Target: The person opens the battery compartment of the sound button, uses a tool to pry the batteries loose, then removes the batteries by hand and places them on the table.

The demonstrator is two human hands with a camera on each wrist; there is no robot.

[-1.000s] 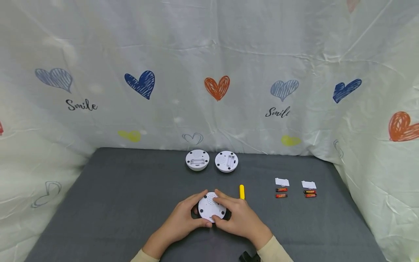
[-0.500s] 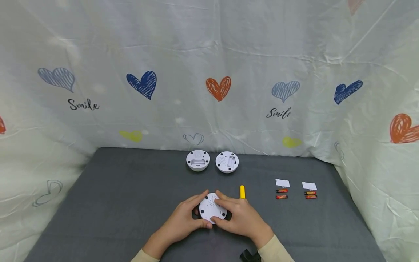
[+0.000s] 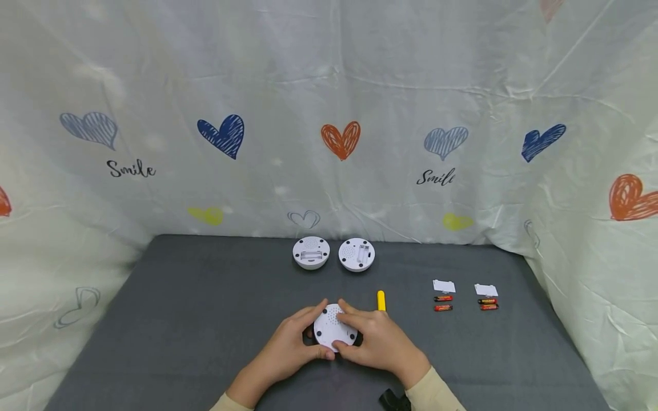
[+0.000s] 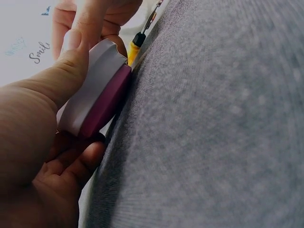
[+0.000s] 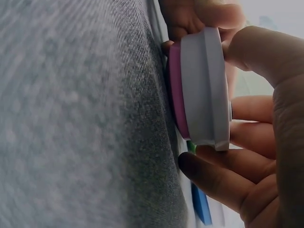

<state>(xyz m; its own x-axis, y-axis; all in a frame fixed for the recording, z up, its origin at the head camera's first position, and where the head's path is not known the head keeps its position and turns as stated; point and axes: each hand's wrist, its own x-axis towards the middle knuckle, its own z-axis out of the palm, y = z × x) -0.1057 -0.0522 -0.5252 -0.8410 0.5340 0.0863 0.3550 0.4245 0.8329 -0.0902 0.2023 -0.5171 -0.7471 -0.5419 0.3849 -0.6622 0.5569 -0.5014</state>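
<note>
A round white device (image 3: 333, 330) with small holes and dark round feet on its upper face is between both hands, low over the cloth. Its lower part is pinkish purple in both wrist views. My left hand (image 3: 293, 345) grips its left side, thumb near the front edge and fingers around the far side. From the right, my right hand (image 3: 377, 342) holds it, with thumb and forefinger on the white upper face and other fingers at the side. A yellow-handled screwdriver (image 3: 381, 300) lies just beyond my right hand, which partly hides it.
Two more round white devices (image 3: 311, 252) stand at the back of the grey cloth (image 3: 205, 308), their battery compartments uncovered. To the right lie two white battery covers (image 3: 444, 286), with red and black batteries (image 3: 443, 307) in front of each. A patterned curtain (image 3: 277, 177) hangs behind.
Both hands keep hold of the round device with almost no movement. The right thumb has shifted slightly on the front of its upper face; the whole head view also shifts a little.
</note>
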